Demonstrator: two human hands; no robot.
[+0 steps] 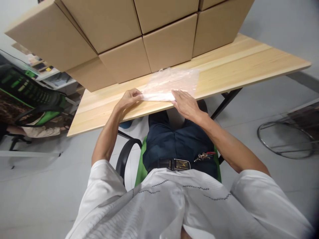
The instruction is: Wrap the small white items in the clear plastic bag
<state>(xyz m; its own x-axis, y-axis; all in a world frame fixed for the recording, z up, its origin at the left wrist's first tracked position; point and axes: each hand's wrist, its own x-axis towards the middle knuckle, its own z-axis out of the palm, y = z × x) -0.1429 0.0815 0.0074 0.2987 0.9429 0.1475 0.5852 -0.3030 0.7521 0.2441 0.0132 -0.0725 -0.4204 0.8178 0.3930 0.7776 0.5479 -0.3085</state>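
A thin, clear plastic sheet point(174, 79), crinkled and shiny, lies on the wooden table. Along its near edge runs a narrow white strip point(157, 97), which looks like a rolled or folded bundle; what is inside I cannot make out. My left hand point(129, 98) has its fingers bent and pinches the left end of this strip between thumb and fingertips. On the strip's right end rests my right hand point(185, 103), fingers stretched out flat over it and the sheet, thumb on the near side.
Stacked cardboard boxes point(171, 43) stand along the back of the wooden table point(236, 69), just beyond the sheet. The table's front edge is close to both wrists. A green and black chair point(32, 93) is at left, with part of another person. A metal ring base point(284, 139) stands at right.
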